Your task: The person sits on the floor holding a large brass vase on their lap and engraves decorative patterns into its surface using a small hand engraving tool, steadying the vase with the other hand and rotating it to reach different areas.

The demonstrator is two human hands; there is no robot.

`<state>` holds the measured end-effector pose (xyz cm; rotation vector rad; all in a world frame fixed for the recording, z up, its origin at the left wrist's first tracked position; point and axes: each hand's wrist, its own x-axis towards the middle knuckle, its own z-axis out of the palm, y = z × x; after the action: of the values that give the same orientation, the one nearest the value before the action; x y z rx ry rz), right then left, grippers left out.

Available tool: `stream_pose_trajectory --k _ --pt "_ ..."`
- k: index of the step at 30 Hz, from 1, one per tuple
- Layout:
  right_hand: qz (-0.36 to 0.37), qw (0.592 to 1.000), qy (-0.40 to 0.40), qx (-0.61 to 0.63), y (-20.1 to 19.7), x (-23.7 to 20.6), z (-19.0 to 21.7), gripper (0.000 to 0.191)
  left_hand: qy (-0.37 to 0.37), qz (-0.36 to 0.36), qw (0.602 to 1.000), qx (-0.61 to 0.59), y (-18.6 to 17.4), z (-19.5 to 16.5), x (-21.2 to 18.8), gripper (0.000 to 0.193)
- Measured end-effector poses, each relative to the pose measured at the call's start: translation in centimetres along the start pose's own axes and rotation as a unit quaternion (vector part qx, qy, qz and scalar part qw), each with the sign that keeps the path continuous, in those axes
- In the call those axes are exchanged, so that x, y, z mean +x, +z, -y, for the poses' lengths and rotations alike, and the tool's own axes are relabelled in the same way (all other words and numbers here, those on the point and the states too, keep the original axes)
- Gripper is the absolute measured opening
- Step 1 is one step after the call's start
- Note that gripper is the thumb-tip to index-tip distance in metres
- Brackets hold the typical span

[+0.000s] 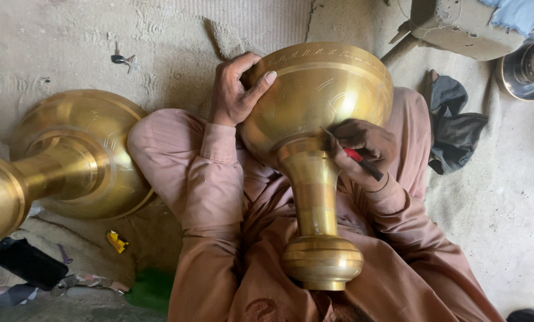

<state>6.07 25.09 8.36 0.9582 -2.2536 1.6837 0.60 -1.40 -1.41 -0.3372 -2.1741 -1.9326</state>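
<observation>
1. A small yellow packet lies on the floor, below a second brass vessel on its side.
2. The big brass goblet is shiny gold, with a wide bowl, thin stem and round foot. It rests on the person's lap.
3. The left hand wraps over the bowl's rim, grip pressed on it.
4. The right hand pinches a red and black tool against the bowl.

Soft, even daylight, sharp focus, mild glare, slight bending at edges.
</observation>
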Motion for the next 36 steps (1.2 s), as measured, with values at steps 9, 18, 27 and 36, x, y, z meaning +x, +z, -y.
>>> stream_pose_trajectory --k 9,18,27,36 --pt "0.106 0.994 -0.020 -0.001 -1.7 0.5 -0.5 0.015 -0.002 -0.004 1.000 -0.005 0.2 0.3 0.1 0.044" --pt "0.085 0.964 0.011 0.253 1.9 -3.3 2.4 0.004 -0.018 -0.017 0.999 0.033 0.2 1.5 -1.0 0.050" --pt "0.165 0.950 0.078 0.254 0.3 -4.3 4.6 0.011 -0.328 0.186 0.922 0.092 -5.2 2.5 -6.1 0.088" --pt "-0.061 0.946 0.175 0.265 0.7 -9.9 4.7 0.014 -0.082 -0.017 0.992 0.092 -0.4 -0.4 -1.6 0.054"
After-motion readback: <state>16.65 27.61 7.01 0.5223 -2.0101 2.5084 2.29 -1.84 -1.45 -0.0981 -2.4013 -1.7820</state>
